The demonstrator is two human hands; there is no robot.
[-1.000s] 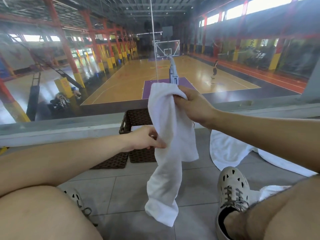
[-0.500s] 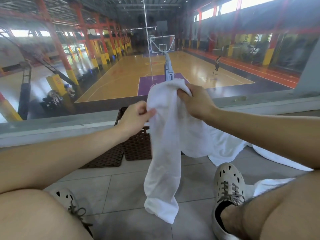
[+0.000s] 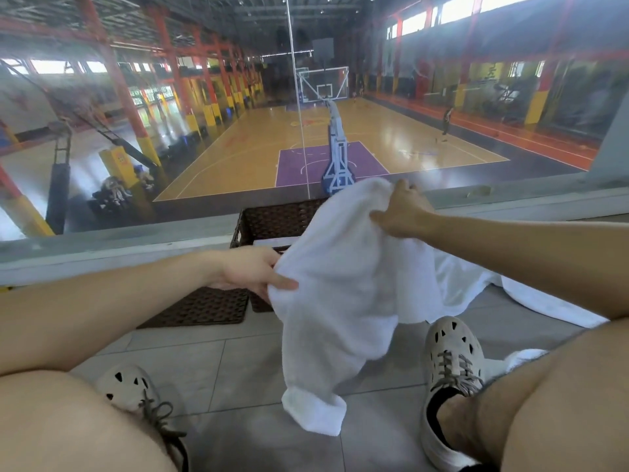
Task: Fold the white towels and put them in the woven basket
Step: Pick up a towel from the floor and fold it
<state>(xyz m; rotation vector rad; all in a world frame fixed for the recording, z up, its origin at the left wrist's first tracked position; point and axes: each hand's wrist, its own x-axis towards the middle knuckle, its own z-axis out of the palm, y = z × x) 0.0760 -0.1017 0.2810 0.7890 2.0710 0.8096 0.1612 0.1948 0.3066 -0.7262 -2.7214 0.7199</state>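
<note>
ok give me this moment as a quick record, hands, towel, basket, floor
held towel: white, unfolded, hanging between the hands, tail dangling near the tiled floor
left hand: pinches its lower left edge
right hand: grips its top edge, higher up
woven basket: dark, on the floor behind the towel, partly hidden
woven panel: flat on the floor left of the basket
other towel: white, loose on the floor at right

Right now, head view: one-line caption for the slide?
White towel held up between left hand and right hand, in front of the woven basket on the tiled floor.
</note>
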